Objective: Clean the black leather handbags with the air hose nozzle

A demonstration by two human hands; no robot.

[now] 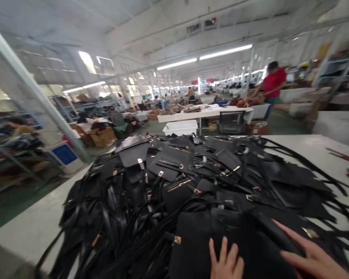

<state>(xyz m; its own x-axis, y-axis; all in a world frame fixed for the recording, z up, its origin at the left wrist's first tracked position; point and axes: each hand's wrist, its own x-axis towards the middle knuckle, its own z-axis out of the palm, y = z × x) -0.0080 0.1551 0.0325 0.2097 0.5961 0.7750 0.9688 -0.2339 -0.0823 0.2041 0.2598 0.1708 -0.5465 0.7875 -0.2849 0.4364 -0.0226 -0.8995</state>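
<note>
A black handbag piece [196,240] with a gold clasp fitting lies nearest me, on top of a large heap of similar black leather pieces [171,159]. My left hand [226,260] rests on its surface with the fingers spread. At the right, my right hand [312,255] has its thumb and fingers around a folded black flap [275,230], which seems to belong to the same piece. Black straps [151,228] run tangled across the heap on the left. The lower parts of both hands are cut off by the bottom of the view.
The heap lies on a pale table [305,143]; dark red strips [346,155] lie at its right. Beyond it stand a white bin [180,127], a black chair [232,123] and another table. A person in a red shirt [275,83] works there. A metal post [37,89] rises at left.
</note>
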